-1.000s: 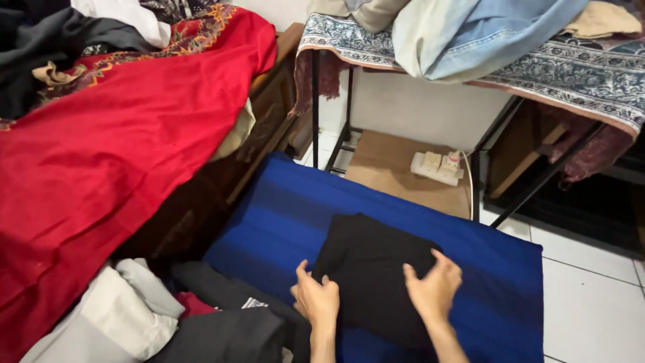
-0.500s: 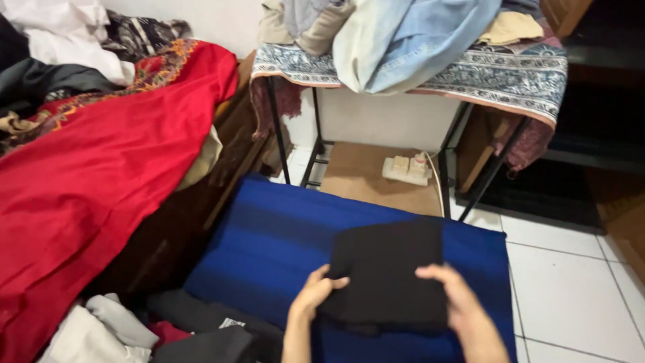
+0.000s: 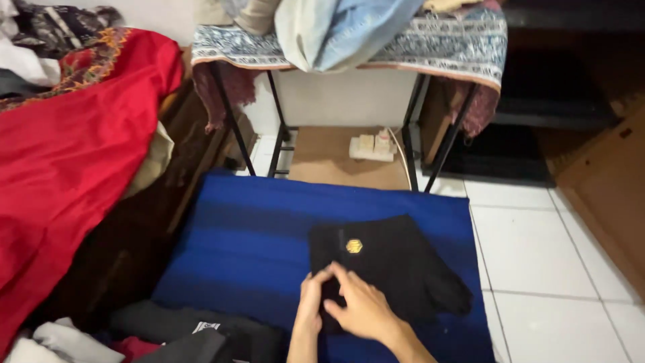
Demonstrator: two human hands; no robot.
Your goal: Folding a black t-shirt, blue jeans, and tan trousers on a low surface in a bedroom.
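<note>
Both hands meet at the near edge of a folded black garment [image 3: 386,265]: the left hand [image 3: 310,304] curls its grip around the fold, fingers [image 3: 321,277] tucked on top, while the right hand [image 3: 363,309] crosses over it with its grip pinching the same edge. That garment lies on a blue striped cloth [image 3: 255,242] spread over the floor, with a small yellow emblem [image 3: 353,246] just beyond the fingertips. Left of the hands a red cloth [image 3: 60,168] drapes over a heap, and dark folded clothes [image 3: 195,333] lie beside the left wrist. Well beyond the hands stands a bench [image 3: 430,47] under a patterned cover, piled with a light blue garment [image 3: 342,30]; a white power strip [image 3: 369,146] sits beneath it. White floor tiles [image 3: 537,255] lie to the right.
</note>
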